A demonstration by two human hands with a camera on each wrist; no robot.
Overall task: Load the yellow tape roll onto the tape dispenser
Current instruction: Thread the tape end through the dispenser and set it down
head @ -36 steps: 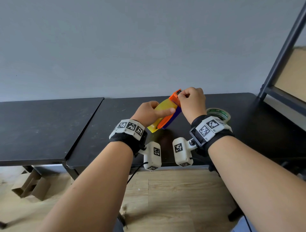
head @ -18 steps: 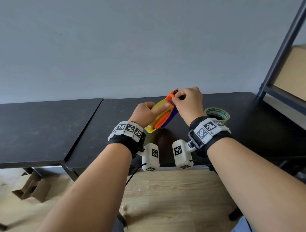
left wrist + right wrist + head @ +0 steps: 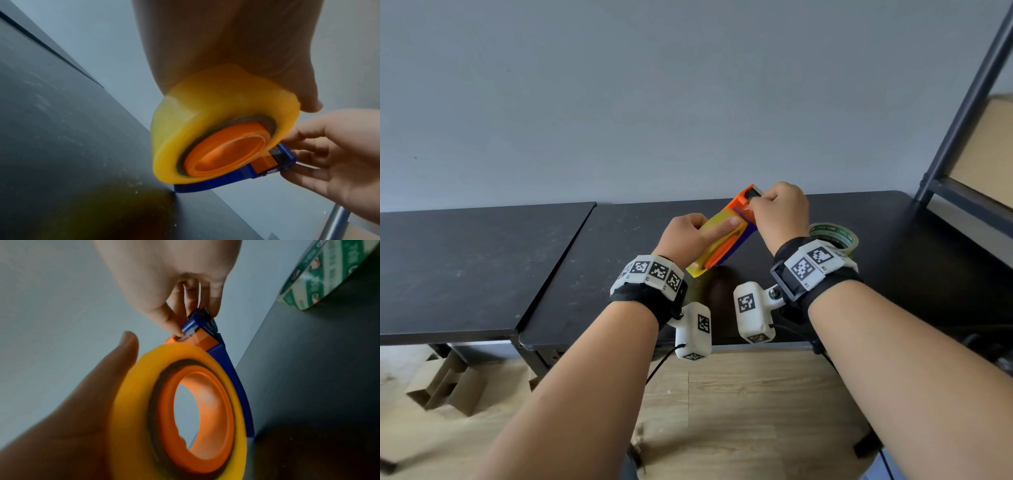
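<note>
The yellow tape roll (image 3: 717, 217) sits on the orange hub (image 3: 226, 149) of the blue and orange tape dispenser (image 3: 736, 246), held tilted above the black table (image 3: 619, 240). My left hand (image 3: 685, 236) grips the roll from the left, its index finger lying along the roll's side. My right hand (image 3: 780, 216) pinches the dispenser's upper cutter end (image 3: 197, 321) between thumb and fingers. A strip of tape lies over the orange part just below that end. In the right wrist view the roll (image 3: 133, 402) rings the hub (image 3: 205, 410), with the blue frame (image 3: 232, 369) behind it.
A green printed tape roll (image 3: 832, 236) lies on the table just right of my right wrist. A second black table (image 3: 465, 257) adjoins on the left. A dark metal shelf post (image 3: 962, 137) rises at the right. Cardboard (image 3: 445, 387) lies on the wooden floor.
Both hands keep their hold on the roll and dispenser. My right fingers have shifted slightly at the cutter end, and a little more of the orange head shows.
</note>
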